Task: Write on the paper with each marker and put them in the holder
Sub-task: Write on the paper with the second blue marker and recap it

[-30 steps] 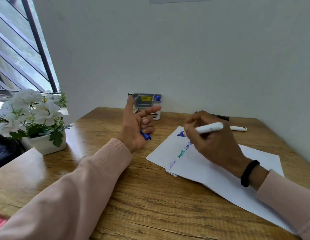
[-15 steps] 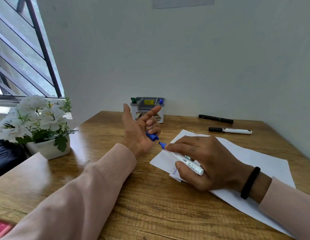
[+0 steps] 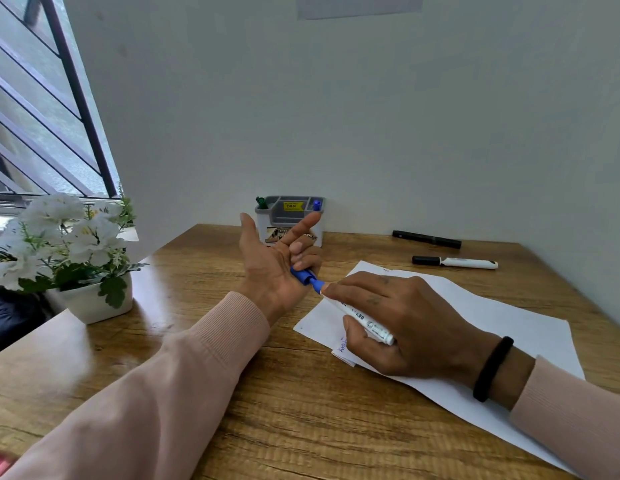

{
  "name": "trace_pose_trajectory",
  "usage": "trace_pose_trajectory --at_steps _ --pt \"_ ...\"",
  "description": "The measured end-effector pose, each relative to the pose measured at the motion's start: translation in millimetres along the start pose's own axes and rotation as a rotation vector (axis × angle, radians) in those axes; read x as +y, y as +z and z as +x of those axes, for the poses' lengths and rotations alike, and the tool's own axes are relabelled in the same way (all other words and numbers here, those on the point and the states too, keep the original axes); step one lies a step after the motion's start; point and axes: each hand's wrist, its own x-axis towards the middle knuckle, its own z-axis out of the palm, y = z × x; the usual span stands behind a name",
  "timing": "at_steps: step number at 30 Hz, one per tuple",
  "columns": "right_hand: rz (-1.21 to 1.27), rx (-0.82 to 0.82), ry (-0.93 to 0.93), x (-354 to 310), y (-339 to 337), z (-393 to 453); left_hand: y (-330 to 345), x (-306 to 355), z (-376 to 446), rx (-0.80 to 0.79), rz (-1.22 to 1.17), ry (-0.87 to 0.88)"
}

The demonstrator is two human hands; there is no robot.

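Our left hand (image 3: pixel 277 268) pinches the blue cap (image 3: pixel 302 274); our right hand (image 3: pixel 395 323) clasps the blue marker (image 3: pixel 362 318). We should push its tip straight in, axes aligned, until seated.

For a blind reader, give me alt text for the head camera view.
Right hand pushes a blue marker into the cap held by the left hand, above paper on a wooden desk.

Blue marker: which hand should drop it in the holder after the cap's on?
Right, probably. The right hand already grips the marker, pushing its tip into the cap pinched by the left hand. The holder stands just behind.
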Motion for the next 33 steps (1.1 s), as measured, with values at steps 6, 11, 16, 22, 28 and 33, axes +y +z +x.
trace_pose_trajectory --at_steps 6,11,16,22,28,33 --pt "-0.016 0.0 0.024 -1 2 0 1 -1 0 -0.056 -0.021 -0.013" --pt "-0.033 -0.037 0.04 -2 5 3 2 -6 0 -0.123 0.082 -0.055" --pt "-0.047 -0.103 0.057 -1 7 4 6 -8 -1 -0.26 0.338 -0.109" --pt "-0.036 -0.149 0.044 0 6 1 9 -11 -4 -0.293 0.602 -0.087" --pt "0.008 -0.117 0.042 -2 7 -1 11 -15 -8 -0.35 0.669 -0.105" --pt "0.139 0.023 0.128 0 9 -2 15 -18 -5 -0.292 0.831 -0.065"
